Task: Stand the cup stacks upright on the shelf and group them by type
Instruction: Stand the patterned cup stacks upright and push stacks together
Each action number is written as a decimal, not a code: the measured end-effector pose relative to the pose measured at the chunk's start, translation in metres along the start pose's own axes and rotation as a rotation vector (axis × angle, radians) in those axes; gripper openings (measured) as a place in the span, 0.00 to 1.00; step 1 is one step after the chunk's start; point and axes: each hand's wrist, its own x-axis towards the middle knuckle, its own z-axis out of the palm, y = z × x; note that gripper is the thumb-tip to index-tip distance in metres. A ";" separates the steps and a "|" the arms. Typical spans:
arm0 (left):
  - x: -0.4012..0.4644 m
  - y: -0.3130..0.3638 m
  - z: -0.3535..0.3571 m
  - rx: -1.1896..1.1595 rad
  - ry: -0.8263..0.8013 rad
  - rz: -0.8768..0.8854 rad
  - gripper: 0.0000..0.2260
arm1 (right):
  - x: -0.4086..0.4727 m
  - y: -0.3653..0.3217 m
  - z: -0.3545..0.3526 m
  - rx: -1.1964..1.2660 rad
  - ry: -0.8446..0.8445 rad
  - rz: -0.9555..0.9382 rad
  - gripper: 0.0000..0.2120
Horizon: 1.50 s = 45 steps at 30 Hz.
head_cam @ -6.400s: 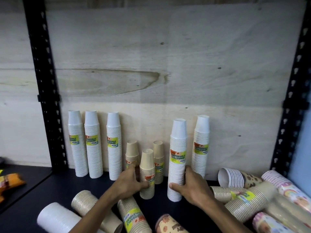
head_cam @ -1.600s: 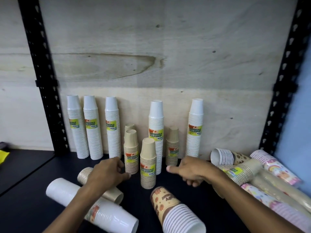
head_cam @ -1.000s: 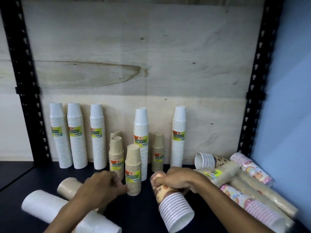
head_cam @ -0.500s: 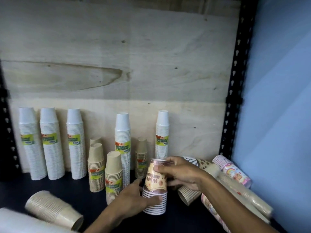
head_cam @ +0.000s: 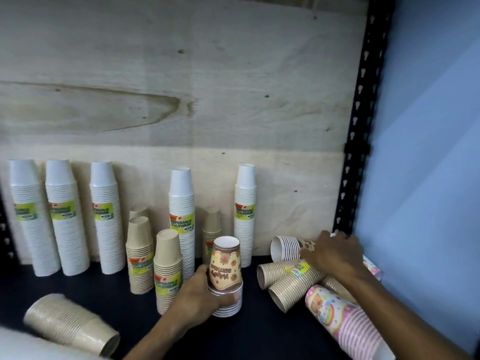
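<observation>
The dark shelf (head_cam: pixel 259 333) carries 5 tall white cup stacks (head_cam: pixel 181 216) standing upright along its plywood back. In front of them stand 4 shorter kraft stacks (head_cam: pixel 167 268) and 1 brown printed stack (head_cam: pixel 225 271). Kraft stacks (head_cam: pixel 288 289), a pink printed stack (head_cam: pixel 345 326) and another brown stack (head_cam: pixel 285 249) lie sideways at right; 1 kraft stack (head_cam: pixel 70 323) lies at left.

We see five white cup stacks (head_cam: pixel 181 216) with yellow-green labels; plain tan kraft stacks (head_cam: pixel 167 268), labelled yellow and orange; a cream and brown printed stack (head_cam: pixel 225 266) with small round motifs; a pink-striped stack (head_cam: pixel 345 326) with pastel pictures; a black shelf (head_cam: pixel 259 333); pale plywood (head_cam: pixel 233 100); a blue wall (head_cam: pixel 428 152).
</observation>
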 end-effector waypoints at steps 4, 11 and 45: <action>0.003 -0.003 0.001 0.028 0.025 -0.007 0.36 | 0.007 0.011 0.003 0.178 -0.174 0.018 0.38; 0.008 -0.004 0.002 0.092 0.069 -0.008 0.36 | 0.007 -0.010 -0.009 0.419 -0.151 -0.098 0.31; -0.040 0.106 0.022 0.582 0.058 0.276 0.17 | 0.017 0.027 -0.031 0.586 -0.213 -0.353 0.21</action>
